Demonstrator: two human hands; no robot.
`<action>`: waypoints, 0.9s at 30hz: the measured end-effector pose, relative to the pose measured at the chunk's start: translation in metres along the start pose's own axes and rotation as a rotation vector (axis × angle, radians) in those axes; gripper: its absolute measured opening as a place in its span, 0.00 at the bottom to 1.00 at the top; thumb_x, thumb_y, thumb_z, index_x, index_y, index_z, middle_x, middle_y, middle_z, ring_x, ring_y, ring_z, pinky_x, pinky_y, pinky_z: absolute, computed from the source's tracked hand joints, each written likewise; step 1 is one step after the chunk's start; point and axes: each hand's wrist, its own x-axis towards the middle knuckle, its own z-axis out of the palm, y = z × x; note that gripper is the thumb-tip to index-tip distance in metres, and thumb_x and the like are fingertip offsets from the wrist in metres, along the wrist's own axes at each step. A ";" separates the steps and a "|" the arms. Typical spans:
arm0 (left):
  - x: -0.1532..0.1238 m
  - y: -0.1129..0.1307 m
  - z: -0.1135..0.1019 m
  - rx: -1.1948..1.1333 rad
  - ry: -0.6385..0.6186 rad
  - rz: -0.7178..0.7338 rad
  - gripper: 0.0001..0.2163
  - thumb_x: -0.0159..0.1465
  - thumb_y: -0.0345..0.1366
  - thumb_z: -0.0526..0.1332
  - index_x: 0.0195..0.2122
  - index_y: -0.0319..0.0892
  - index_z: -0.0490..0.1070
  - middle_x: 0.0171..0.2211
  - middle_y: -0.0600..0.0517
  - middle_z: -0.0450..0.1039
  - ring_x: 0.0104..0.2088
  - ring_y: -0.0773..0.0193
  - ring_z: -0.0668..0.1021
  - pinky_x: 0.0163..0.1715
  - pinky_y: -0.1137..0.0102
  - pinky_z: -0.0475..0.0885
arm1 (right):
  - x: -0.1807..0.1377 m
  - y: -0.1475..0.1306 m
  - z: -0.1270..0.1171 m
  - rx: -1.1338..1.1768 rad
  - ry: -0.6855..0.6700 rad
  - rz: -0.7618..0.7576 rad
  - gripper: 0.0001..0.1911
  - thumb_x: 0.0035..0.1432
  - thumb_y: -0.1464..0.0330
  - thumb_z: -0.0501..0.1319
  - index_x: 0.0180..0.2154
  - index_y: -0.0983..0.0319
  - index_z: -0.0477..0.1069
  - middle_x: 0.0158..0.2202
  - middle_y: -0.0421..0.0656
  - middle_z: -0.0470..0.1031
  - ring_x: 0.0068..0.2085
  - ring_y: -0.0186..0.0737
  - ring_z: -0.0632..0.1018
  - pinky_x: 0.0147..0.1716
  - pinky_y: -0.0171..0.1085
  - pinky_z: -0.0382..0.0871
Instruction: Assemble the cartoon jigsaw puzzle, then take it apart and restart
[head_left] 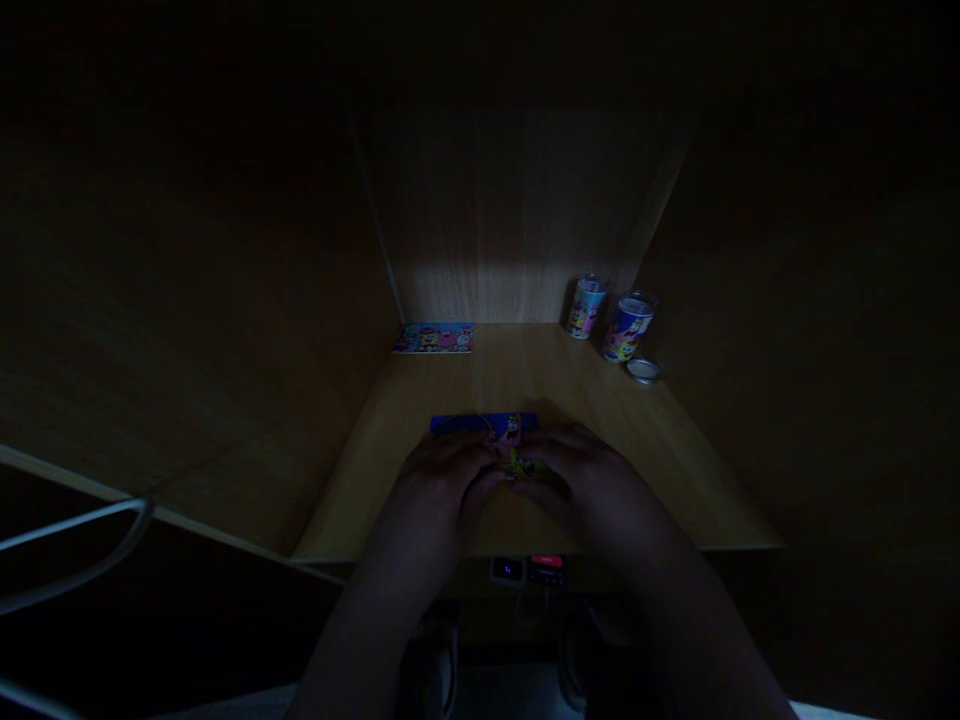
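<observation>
A blue cartoon jigsaw puzzle point(480, 424) lies flat near the front of a wooden desk point(525, 380). My left hand point(442, 478) and my right hand point(581, 475) rest side by side on its near edge, fingers curled together over small colourful puzzle pieces point(517, 462). The dim light hides exactly which fingers grip the pieces.
A cartoon picture card point(435, 338) lies at the back left of the desk. Two cartoon-printed tins point(587, 306) point(628, 326) stand at the back right, with a round metal lid point(643, 370) beside them. Wooden walls enclose the desk. White cables point(82, 530) hang at left.
</observation>
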 end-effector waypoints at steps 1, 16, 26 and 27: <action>0.000 0.000 0.000 0.005 0.000 0.002 0.07 0.75 0.33 0.67 0.52 0.49 0.80 0.56 0.49 0.83 0.55 0.52 0.83 0.60 0.48 0.78 | 0.000 -0.001 0.000 -0.009 -0.001 0.002 0.17 0.69 0.63 0.71 0.57 0.56 0.79 0.55 0.45 0.85 0.56 0.50 0.83 0.58 0.53 0.79; -0.003 0.001 -0.001 -0.051 -0.068 0.001 0.08 0.73 0.35 0.69 0.52 0.51 0.80 0.58 0.52 0.83 0.57 0.53 0.82 0.60 0.50 0.77 | 0.002 0.000 0.006 -0.071 0.004 -0.060 0.10 0.73 0.66 0.66 0.52 0.57 0.82 0.51 0.45 0.86 0.50 0.48 0.84 0.52 0.48 0.80; -0.004 -0.002 0.003 -0.034 0.000 -0.009 0.08 0.74 0.32 0.68 0.52 0.49 0.80 0.54 0.51 0.84 0.54 0.53 0.84 0.58 0.50 0.79 | 0.000 0.000 0.004 0.059 0.011 -0.039 0.17 0.66 0.65 0.74 0.54 0.58 0.80 0.54 0.46 0.85 0.54 0.49 0.83 0.55 0.50 0.80; -0.004 -0.002 0.003 -0.033 0.005 -0.010 0.08 0.74 0.31 0.67 0.52 0.49 0.80 0.54 0.51 0.84 0.53 0.53 0.84 0.57 0.50 0.79 | 0.000 0.001 0.005 0.064 0.014 -0.043 0.17 0.65 0.65 0.74 0.54 0.58 0.80 0.54 0.46 0.85 0.54 0.49 0.83 0.55 0.49 0.80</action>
